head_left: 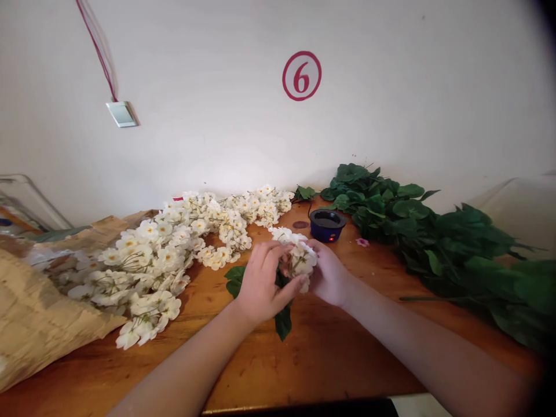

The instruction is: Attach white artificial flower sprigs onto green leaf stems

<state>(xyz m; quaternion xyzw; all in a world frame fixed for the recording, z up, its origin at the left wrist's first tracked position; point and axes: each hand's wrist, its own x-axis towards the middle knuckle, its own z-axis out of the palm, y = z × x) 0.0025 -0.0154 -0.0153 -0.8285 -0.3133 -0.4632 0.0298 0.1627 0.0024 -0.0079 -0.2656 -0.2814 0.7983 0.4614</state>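
wooden table [260, 373], pale wall [208, 87]; left hand [256, 284] and right hand [333, 279], fingers [263, 251] round white flowers [304, 259].

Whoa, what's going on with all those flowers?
A person has their left hand and right hand around a small bunch of white flowers, with green leaves showing below, over a wooden table. A big heap of white blooms lies to the left, and a leafy green pile to the right. A little blue pot with a glowing red light stands beyond the hands.

Flowers [168, 257] are white and yellow-centred, leaves [410, 209] dark green.
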